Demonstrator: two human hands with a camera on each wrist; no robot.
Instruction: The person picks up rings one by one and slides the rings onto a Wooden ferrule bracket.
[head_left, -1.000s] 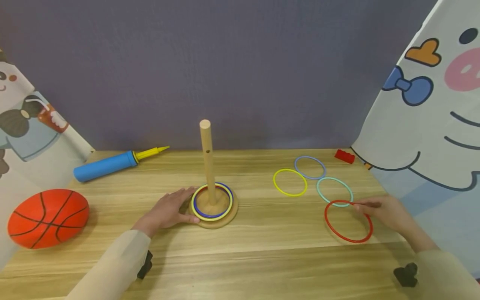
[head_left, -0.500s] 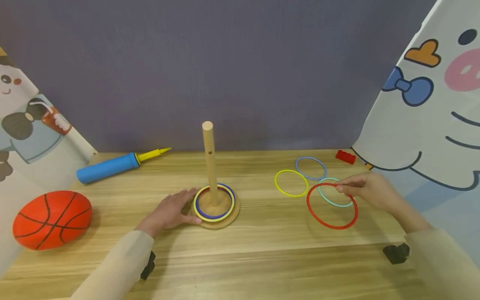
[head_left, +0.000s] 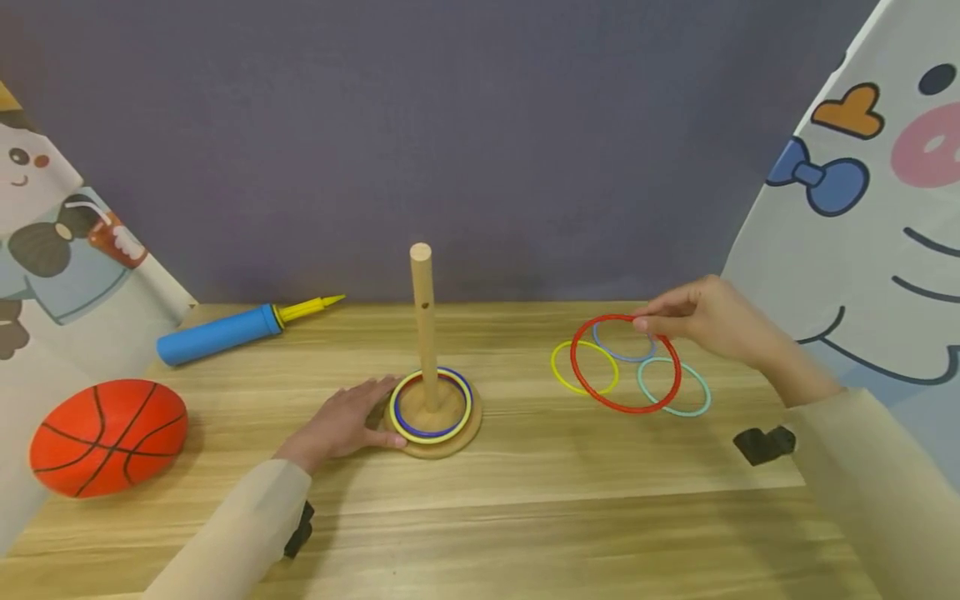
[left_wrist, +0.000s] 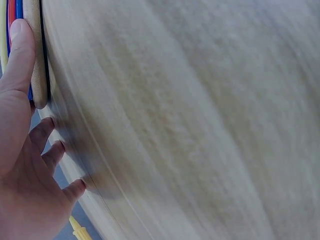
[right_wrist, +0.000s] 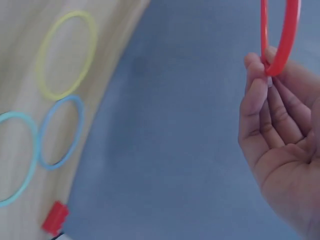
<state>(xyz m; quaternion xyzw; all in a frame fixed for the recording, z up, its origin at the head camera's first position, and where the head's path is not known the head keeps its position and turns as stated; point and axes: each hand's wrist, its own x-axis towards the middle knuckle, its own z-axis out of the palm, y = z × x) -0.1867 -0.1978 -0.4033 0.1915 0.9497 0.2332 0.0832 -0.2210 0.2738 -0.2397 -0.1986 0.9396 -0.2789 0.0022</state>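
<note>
Three thin plastic rings [head_left: 431, 406] already lie around the upright wooden peg [head_left: 424, 321]. Right hand [head_left: 712, 321] pinches a thin red plastic ring [head_left: 625, 363] aloft, right of the peg. Yellow, blue and teal rings [head_left: 592, 367] remain on the counter [head_left: 525, 500]. Left hand [head_left: 341, 425], fingers straight, rests against the peg's round wooden base [head_left: 465, 437]

Light wooden table [head_left: 600, 517] against a purple-grey wall [head_left: 450, 125], cartoon-printed banners [head_left: 885, 233] at both sides.
</note>
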